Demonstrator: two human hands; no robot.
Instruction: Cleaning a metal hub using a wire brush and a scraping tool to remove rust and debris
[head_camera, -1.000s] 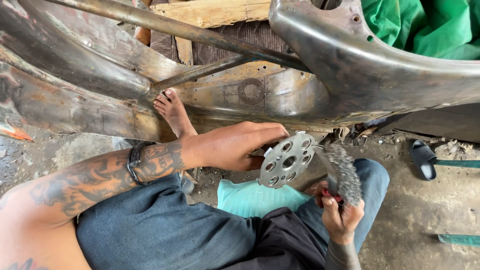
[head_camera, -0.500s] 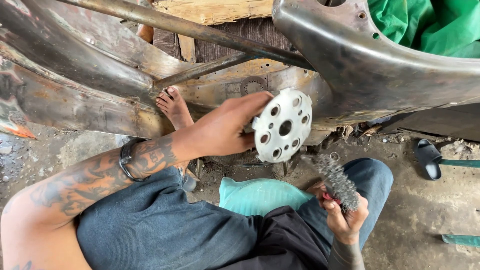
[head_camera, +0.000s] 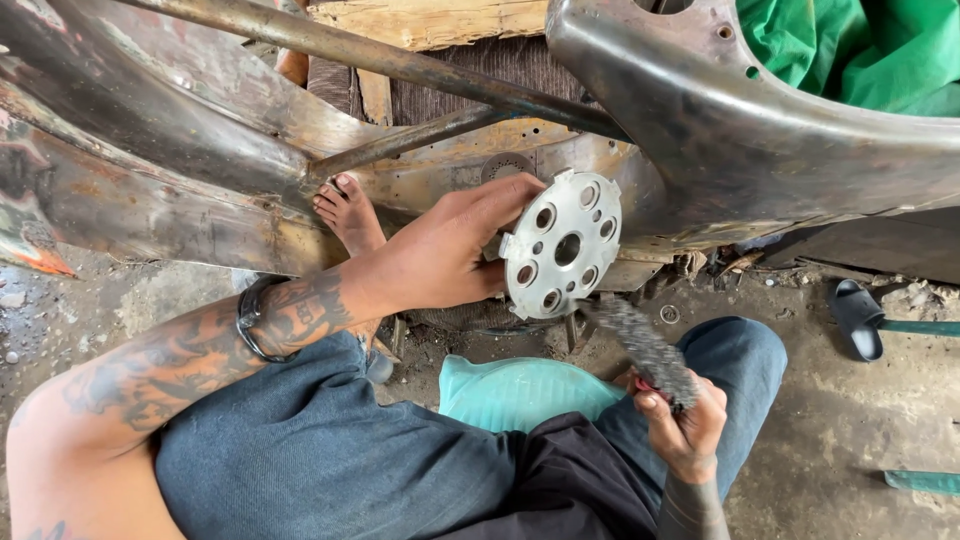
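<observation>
My left hand (head_camera: 440, 250) grips a round silver metal plate with several holes (head_camera: 562, 245) by its left edge and holds it up against the rusty metal vehicle body (head_camera: 700, 130). My right hand (head_camera: 685, 425), lower right by my knee, is closed around the handle of a dark wire brush (head_camera: 645, 345) whose bristles point up and left, just under the plate. A circular patch (head_camera: 505, 165) shows on the body behind the plate's upper left.
My bare foot (head_camera: 345, 215) rests against the rusty frame (head_camera: 150, 140). A teal plastic stool (head_camera: 520, 390) sits between my legs. A dark sandal (head_camera: 860, 315) lies on the concrete at right, green cloth (head_camera: 860, 50) at top right, a wooden plank (head_camera: 430, 20) above.
My left hand has lifted the plate up and right, from beside the brush to the metal body. My right hand with the brush dropped slightly and stays low.
</observation>
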